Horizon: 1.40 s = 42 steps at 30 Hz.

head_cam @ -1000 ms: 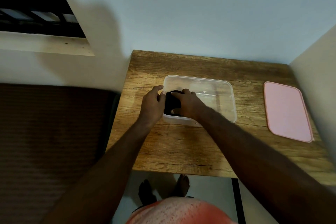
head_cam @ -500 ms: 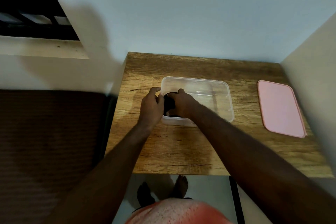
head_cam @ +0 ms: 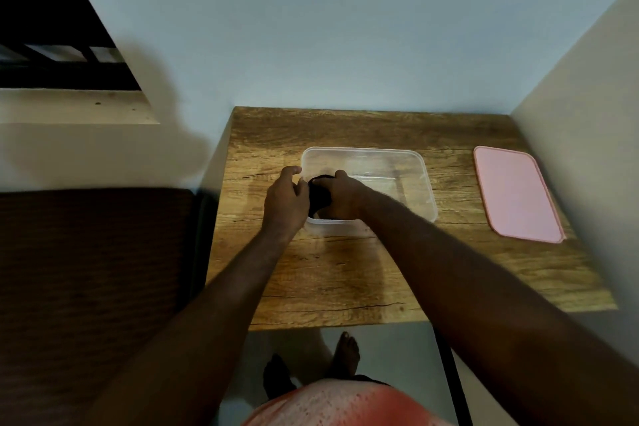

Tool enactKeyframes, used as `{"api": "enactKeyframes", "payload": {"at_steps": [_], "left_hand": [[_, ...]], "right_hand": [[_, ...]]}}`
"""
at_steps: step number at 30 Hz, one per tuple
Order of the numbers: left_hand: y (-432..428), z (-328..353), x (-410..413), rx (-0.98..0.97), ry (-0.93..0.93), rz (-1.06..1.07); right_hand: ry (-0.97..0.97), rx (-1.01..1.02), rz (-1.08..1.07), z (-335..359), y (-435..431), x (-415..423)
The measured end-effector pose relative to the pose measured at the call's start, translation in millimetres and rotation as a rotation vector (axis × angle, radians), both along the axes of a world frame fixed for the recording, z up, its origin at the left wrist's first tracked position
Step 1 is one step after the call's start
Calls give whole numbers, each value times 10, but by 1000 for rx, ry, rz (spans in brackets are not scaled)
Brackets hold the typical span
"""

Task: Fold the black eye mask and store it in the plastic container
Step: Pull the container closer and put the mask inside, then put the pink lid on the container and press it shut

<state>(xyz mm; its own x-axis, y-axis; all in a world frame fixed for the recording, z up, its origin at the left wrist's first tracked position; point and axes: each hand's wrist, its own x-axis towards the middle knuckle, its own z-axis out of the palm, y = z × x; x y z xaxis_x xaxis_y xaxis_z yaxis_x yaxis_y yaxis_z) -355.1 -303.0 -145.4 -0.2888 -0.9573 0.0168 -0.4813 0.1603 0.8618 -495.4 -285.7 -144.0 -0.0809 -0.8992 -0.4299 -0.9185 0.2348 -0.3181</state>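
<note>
The folded black eye mask is a small dark bundle at the left end of the clear plastic container on the wooden table. My right hand is inside the container, its fingers curled over the mask's right side. My left hand reaches over the container's left wall, its curled fingers meeting the mask's left side and its thumb lying near the rim. Most of the mask is hidden between the two hands.
A pink lid lies flat at the table's right side, close to a side wall. The table's back edge stands against a pale wall. A dark brown surface lies to the left of the table. My bare feet show below the front edge.
Both hands have stayed on the mask at the container's left end and have drawn closer together over it. The view has shifted slightly.
</note>
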Motion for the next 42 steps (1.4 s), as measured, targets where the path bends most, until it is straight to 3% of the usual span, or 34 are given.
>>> {"api": "enactKeyframes", "payload": {"at_steps": [4,7,10,13,19,25,30,34,39,42], "left_hand": [[-69,51,86,-4,59,104],[-56,171,125,-232,137,146],[24,407,-16,-436,257,31],[230,592,-315,-446,355,-131],[901,718,-924,-522,419,-469],[1368,729,-1548,-412,354,-655],[1559,387,-1989,-95,35,-783],[1656,165,-2185,79,-79,-804],[1750,-2,-2462,224,-160,-801],[1763,-85,-2590,186,-237,-849]], "right_hand": [[-87,-146,-67,201,221,-92],[-137,-369,-234,393,508,-185],[-152,-664,-387,495,811,-272],[-138,-911,-566,543,1120,-288],[-71,-1105,-761,483,1687,-570],[-36,-1034,-922,362,2156,-1119],[14,-732,-1019,54,2482,-1708],[-8,-543,-1077,-136,2627,-2093],[-67,-529,-1166,-208,2747,-2442],[-191,-573,-1180,-250,2800,-2552]]}}
